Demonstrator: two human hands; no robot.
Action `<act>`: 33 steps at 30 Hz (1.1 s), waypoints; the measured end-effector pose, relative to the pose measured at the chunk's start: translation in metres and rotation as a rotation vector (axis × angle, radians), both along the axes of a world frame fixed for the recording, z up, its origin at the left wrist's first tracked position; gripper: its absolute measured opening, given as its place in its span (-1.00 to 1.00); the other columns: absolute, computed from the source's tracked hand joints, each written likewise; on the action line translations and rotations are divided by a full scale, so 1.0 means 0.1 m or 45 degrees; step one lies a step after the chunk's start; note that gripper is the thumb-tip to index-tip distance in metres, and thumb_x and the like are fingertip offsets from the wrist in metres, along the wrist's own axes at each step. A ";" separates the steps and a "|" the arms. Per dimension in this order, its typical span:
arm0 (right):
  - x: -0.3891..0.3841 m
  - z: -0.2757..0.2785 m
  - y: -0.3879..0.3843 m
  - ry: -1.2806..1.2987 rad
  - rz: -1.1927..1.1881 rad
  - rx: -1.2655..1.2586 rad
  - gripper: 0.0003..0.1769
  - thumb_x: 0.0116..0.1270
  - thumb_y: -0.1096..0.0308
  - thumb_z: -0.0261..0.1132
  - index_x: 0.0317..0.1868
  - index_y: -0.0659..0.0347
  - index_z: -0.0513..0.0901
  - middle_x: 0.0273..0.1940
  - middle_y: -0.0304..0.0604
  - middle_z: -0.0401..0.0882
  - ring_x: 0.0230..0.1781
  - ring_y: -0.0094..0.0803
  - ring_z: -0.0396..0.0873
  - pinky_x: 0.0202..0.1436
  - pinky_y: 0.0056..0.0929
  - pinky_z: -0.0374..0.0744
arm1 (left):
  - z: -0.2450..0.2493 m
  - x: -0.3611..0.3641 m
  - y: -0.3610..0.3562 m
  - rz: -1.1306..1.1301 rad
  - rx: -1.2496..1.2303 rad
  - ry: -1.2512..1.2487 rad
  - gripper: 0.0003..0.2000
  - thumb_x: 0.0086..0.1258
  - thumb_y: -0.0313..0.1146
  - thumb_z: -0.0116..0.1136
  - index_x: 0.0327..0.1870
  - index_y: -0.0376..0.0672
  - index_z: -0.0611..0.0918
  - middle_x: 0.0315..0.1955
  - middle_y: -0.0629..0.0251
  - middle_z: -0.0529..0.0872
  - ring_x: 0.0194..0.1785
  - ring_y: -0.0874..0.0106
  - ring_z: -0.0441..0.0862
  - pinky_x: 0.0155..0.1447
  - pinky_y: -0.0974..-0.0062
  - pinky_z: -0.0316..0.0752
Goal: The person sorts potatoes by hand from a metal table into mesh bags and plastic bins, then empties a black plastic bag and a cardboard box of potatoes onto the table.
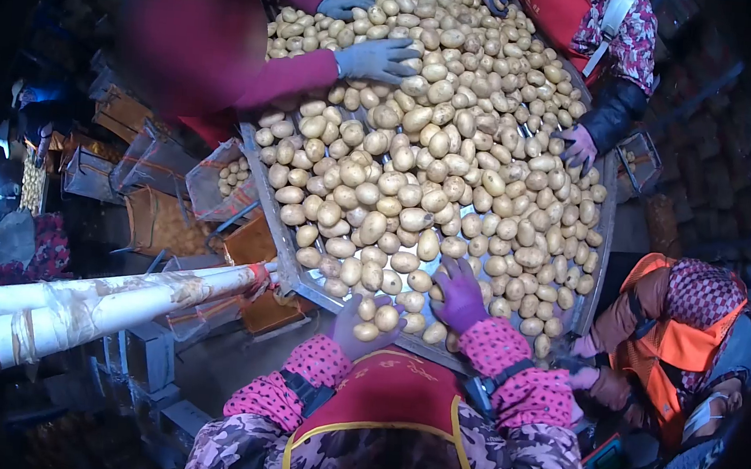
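Observation:
Many pale yellow potatoes cover a metal sorting table in front of me. My left hand, in a greyish-purple glove, is cupped around several potatoes by the near edge. To its right, my right hand wears a purple glove and lies over the near part of the pile. Its fingers are spread and touch potatoes, with none clearly gripped. Both forearms carry pink dotted sleeve covers, with a dark band at each wrist.
Across the table, a co-worker's grey-gloved hand lies on the potatoes. Another person's gloved hand rests at the right rim. Someone in an orange vest stands close on my right. White poles and crates are at left.

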State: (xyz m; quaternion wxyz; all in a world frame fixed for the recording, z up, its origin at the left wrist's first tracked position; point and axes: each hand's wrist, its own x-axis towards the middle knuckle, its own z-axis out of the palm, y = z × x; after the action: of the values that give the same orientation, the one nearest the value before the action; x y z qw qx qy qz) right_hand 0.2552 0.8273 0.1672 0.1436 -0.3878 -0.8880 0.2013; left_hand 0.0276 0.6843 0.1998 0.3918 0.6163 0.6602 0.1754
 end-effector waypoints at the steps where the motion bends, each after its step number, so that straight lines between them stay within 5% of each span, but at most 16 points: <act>1: -0.10 -0.06 0.02 -0.045 -0.056 0.126 -0.46 0.14 0.42 0.44 0.20 0.03 0.72 0.35 -0.03 0.54 0.13 0.10 0.63 0.18 0.10 0.65 | 0.03 0.02 0.05 0.007 0.017 0.028 -0.60 0.55 -0.01 0.35 0.31 0.14 0.72 0.26 0.40 0.71 0.39 0.31 0.57 0.53 0.24 0.38; 5: -0.24 -0.15 -0.01 -0.404 -0.177 -0.116 -0.47 0.23 0.43 0.39 0.26 0.03 0.69 0.23 -0.06 0.61 0.06 0.05 0.65 0.03 0.11 0.64 | 0.07 0.02 0.05 -0.031 0.041 0.136 -0.56 0.57 -0.05 0.34 0.36 0.02 0.65 0.29 0.33 0.68 0.37 0.25 0.58 0.52 0.23 0.41; 8: -0.13 -0.34 0.06 -0.027 -0.284 -0.247 -0.41 0.22 0.46 0.41 0.32 0.04 0.65 0.14 -0.04 0.66 0.04 0.05 0.68 0.04 0.00 0.67 | -0.10 0.03 -0.01 0.179 0.052 -0.242 -0.41 0.55 -0.11 0.38 0.49 -0.15 0.47 0.34 0.25 0.64 0.37 0.26 0.58 0.49 0.27 0.48; 11: -0.17 -0.16 -0.18 0.495 -0.628 -0.569 -0.37 0.31 0.48 0.40 0.42 0.18 0.57 0.14 0.03 0.69 0.11 -0.10 0.72 0.12 -0.21 0.69 | 0.21 0.05 0.16 0.148 0.005 -0.215 -0.27 0.52 -0.17 0.43 0.55 -0.27 0.30 0.38 0.18 0.61 0.38 0.28 0.58 0.46 0.30 0.54; 12: -0.23 -0.14 -0.21 0.631 -0.731 -0.639 -0.37 0.34 0.47 0.40 0.44 0.21 0.55 0.15 0.05 0.69 0.13 -0.14 0.72 0.14 -0.23 0.68 | 0.24 0.07 0.17 0.123 0.022 -0.120 -0.29 0.51 -0.09 0.42 0.54 -0.18 0.35 0.40 0.23 0.59 0.41 0.30 0.56 0.46 0.27 0.52; 13: -0.34 0.44 -0.30 0.864 -0.819 -1.059 -0.36 0.43 0.40 0.42 0.49 0.24 0.47 0.19 0.02 0.67 0.21 -0.16 0.67 0.20 -0.19 0.68 | 0.28 0.08 0.19 0.098 0.038 -0.024 -0.31 0.49 -0.01 0.40 0.52 -0.09 0.40 0.43 0.28 0.58 0.44 0.32 0.54 0.46 0.24 0.49; 19: -0.49 0.32 -0.76 0.776 -0.556 -0.597 -0.28 0.50 0.36 0.39 0.59 0.31 0.34 0.39 0.05 0.56 0.39 -0.18 0.57 0.43 -0.25 0.57 | -0.09 0.13 0.41 -0.237 0.401 0.381 -0.30 0.40 0.39 0.18 0.53 0.36 0.54 0.58 0.50 0.46 0.66 0.36 0.33 0.46 -0.06 0.35; 23: -0.39 0.27 -0.73 0.984 -0.622 -0.886 -0.28 0.54 0.41 0.33 0.62 0.36 0.30 0.46 0.15 0.50 0.47 -0.10 0.52 0.56 -0.18 0.46 | -0.03 0.18 0.35 -0.357 0.481 0.694 -0.28 0.37 0.40 0.19 0.54 0.38 0.54 0.61 0.35 0.44 0.68 0.32 0.29 0.47 -0.10 0.33; 27: -0.46 0.72 -0.77 0.742 -0.494 -0.858 -0.19 0.52 0.41 0.33 0.67 0.43 0.19 0.49 0.21 0.45 0.54 -0.03 0.44 0.61 -0.15 0.41 | 0.10 0.06 0.41 -0.095 0.239 0.053 -0.33 0.38 0.28 0.28 0.50 0.30 0.57 0.59 0.34 0.46 0.58 0.34 0.38 0.50 0.02 0.28; 30: -0.48 0.67 -0.82 0.702 -0.351 -0.851 -0.16 0.49 0.37 0.37 0.67 0.43 0.20 0.49 0.26 0.44 0.56 0.01 0.42 0.60 -0.14 0.42 | 0.02 -0.02 0.25 0.122 0.095 -0.485 -0.39 0.46 0.13 0.29 0.45 0.06 0.56 0.46 0.37 0.56 0.50 0.38 0.45 0.44 0.18 0.33; 31: -0.51 0.67 -0.83 0.718 -0.285 -0.800 -0.13 0.47 0.30 0.41 0.66 0.43 0.23 0.49 0.28 0.45 0.53 0.05 0.46 0.60 -0.11 0.42 | 0.01 -0.05 0.18 0.225 0.032 -0.926 -0.42 0.50 0.11 0.24 0.43 0.01 0.56 0.43 0.37 0.58 0.49 0.39 0.45 0.44 0.21 0.33; 33: -0.59 0.75 -0.88 0.634 -0.199 -0.873 -0.13 0.47 0.25 0.42 0.65 0.42 0.25 0.48 0.29 0.46 0.50 0.06 0.48 0.59 -0.09 0.43 | 0.22 -0.21 0.09 0.593 -0.240 -1.975 -0.57 0.52 0.03 0.13 0.21 -0.08 0.57 0.11 0.26 0.62 0.05 0.35 0.50 0.13 0.29 0.47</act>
State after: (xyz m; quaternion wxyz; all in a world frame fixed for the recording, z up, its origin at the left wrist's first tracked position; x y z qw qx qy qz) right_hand 0.1964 0.7395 0.2426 0.2312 -0.4188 -0.6758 0.5608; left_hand 0.0071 0.6938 0.2219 0.7413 0.1311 0.3243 0.5727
